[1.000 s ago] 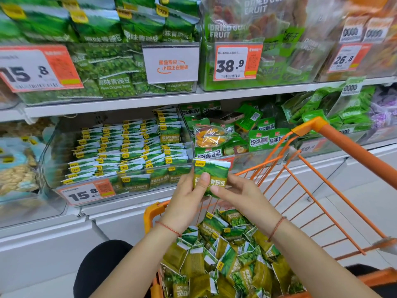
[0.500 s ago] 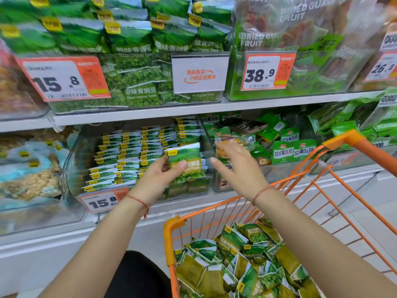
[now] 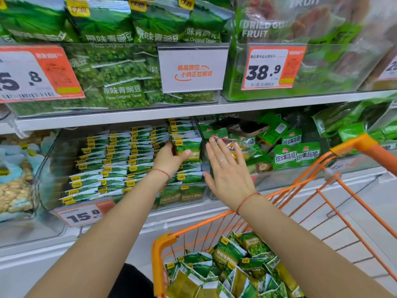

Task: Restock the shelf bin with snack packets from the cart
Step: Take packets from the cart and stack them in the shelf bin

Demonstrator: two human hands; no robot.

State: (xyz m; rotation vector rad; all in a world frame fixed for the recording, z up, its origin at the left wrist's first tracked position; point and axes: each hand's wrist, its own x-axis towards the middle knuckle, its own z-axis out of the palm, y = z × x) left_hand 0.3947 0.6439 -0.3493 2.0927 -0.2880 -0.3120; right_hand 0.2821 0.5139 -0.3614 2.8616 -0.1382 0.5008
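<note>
The left hand has its grip grasping 1 green snack packet, thumb across the front and fingers behind, holding it upright at the right end of the clear shelf bin on the lower shelf. The packet is inside the bin, at the front of the rightmost row of stacked packets. The right hand is released, fingers straight and spread, hovering just right of the packet in front of the bin's right wall; whether it touches the wall I cannot tell.

By my judgement this is the placing step: the packet is being set into its row. The next move calls for seating it flush against the packets behind, letting go, then reaching down to the orange cart, where a heap of loose packets waits, so much of the restocking remains.

Around them: a 15.8 price tag clipped to the bin front, a neighbouring bin of mixed snack bags with a dark phone-like object lying on top, and bigger pea bags on the shelf above. The upper shelf edge hangs low over the bin, leaving little room to lift packets in from above.
</note>
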